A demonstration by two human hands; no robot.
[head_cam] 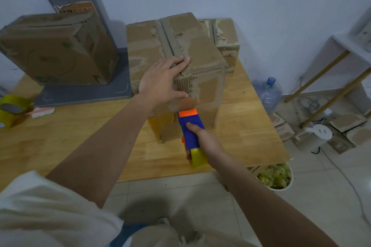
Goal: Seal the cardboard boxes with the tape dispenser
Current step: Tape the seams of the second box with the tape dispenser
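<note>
A worn cardboard box (202, 50) stands in the middle of the wooden table (80, 138), its top flaps closed along a centre seam. My left hand (162, 80) lies over the box's near top edge, fingers flat on the lid and thumb down the front face. My right hand (204, 138) grips a blue tape dispenser (190, 128) with an orange head and a yellow tape roll (197, 157). The orange head touches the lower front face of the box. A second cardboard box (54, 50) stands at the left, and a third one (225, 36) behind the middle box.
A grey device on a flat base (80, 94) stands behind the left box. A spare yellow tape roll (12, 110) lies at the table's left edge. On the floor to the right are a water bottle (269, 92), a white bin (277, 176), cardboard scraps and a white shelf.
</note>
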